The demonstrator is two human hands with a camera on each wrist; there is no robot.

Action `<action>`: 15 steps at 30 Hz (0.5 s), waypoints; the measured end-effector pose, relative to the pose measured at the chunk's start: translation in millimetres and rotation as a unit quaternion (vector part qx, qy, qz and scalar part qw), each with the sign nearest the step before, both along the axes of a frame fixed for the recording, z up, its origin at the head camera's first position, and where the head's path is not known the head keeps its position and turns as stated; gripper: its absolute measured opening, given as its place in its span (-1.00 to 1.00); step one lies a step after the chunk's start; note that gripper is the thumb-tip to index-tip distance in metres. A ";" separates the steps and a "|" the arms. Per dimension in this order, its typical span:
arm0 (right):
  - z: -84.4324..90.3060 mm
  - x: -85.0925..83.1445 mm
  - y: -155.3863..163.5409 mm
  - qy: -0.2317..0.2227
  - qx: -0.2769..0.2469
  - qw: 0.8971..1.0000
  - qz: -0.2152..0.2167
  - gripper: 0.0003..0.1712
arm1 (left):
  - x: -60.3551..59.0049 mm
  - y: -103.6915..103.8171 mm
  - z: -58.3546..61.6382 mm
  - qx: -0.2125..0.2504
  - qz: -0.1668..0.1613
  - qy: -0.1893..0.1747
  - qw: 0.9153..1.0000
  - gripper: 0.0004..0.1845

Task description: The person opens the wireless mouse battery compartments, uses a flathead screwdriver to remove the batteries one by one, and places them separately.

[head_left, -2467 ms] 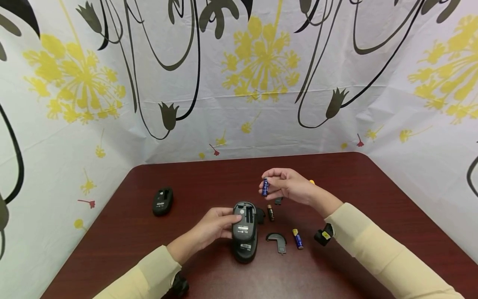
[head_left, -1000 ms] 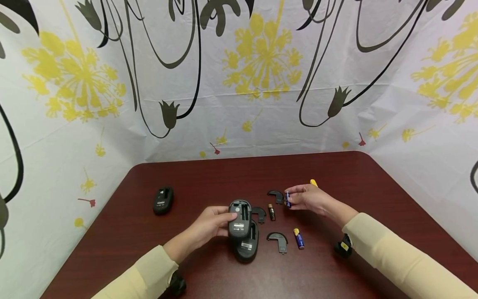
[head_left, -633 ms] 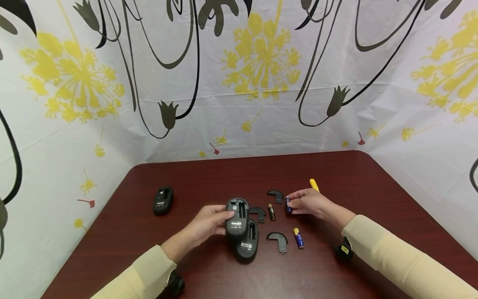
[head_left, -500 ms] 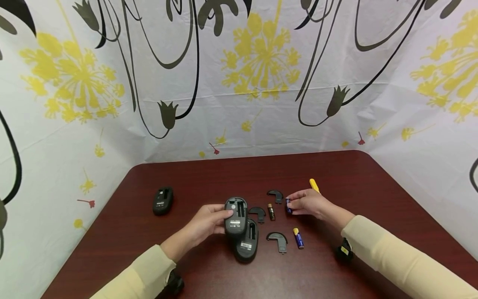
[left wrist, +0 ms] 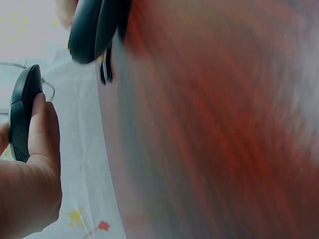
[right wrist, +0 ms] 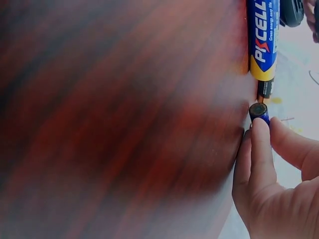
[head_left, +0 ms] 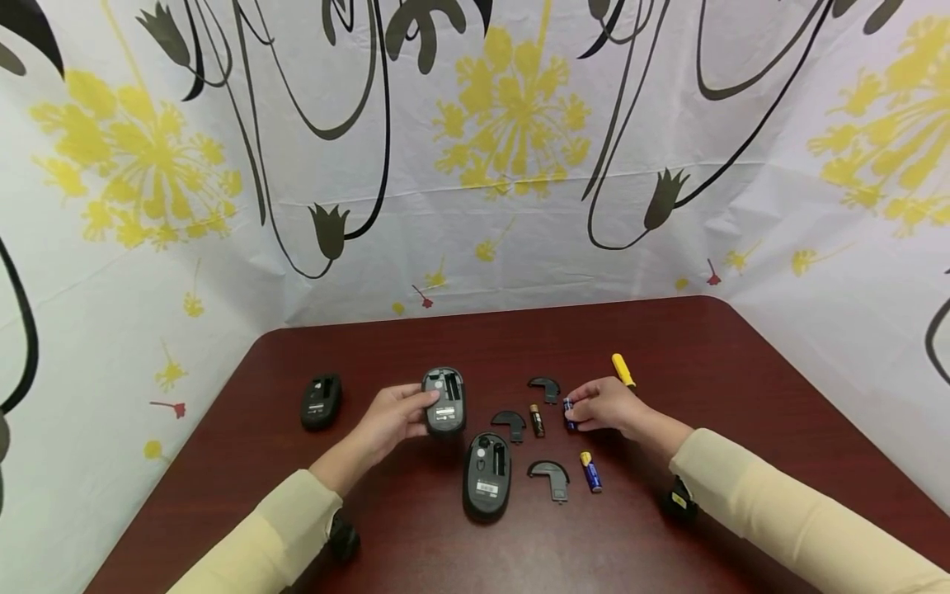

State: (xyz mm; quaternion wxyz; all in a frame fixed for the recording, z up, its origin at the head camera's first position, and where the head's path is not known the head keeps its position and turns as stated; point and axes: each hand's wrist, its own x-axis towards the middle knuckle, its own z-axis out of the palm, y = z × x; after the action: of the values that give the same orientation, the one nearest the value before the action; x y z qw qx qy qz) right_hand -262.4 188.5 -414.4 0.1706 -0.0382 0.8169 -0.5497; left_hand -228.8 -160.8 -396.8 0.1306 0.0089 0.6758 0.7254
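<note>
We judge the batteries are being sorted out: our left hand grips a black upturned computer mouse above the dark red wooden table, our right hand pinches a small blue battery against it, so next calls for releasing it.

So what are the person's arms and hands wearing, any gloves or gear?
No gloves: both hands, left hand and right hand, are bare. Each arm wears a long pale yellow sleeve down to the wrist. A small black camera unit with a yellow mark sits under the right wrist; a similar black one under the left.
</note>
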 end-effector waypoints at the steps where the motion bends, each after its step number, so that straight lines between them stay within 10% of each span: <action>1: 0.0 0.1 -0.4 0.001 0.001 1.000 -0.001 -0.69 | -2.4 -1.8 0.2 -0.002 0.006 -0.001 1.000 -0.51; 15: 3.3 3.5 -5.0 0.009 0.032 0.999 -0.002 -0.74 | -37.2 -23.8 -1.4 -0.071 0.071 -0.029 0.995 -0.38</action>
State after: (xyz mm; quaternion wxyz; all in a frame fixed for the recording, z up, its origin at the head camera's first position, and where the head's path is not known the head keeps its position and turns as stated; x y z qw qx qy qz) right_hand -258.9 183.5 -411.1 0.1635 -0.0358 0.8358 -0.5229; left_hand -265.9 -184.6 -398.2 0.0988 -0.0694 0.7203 0.6831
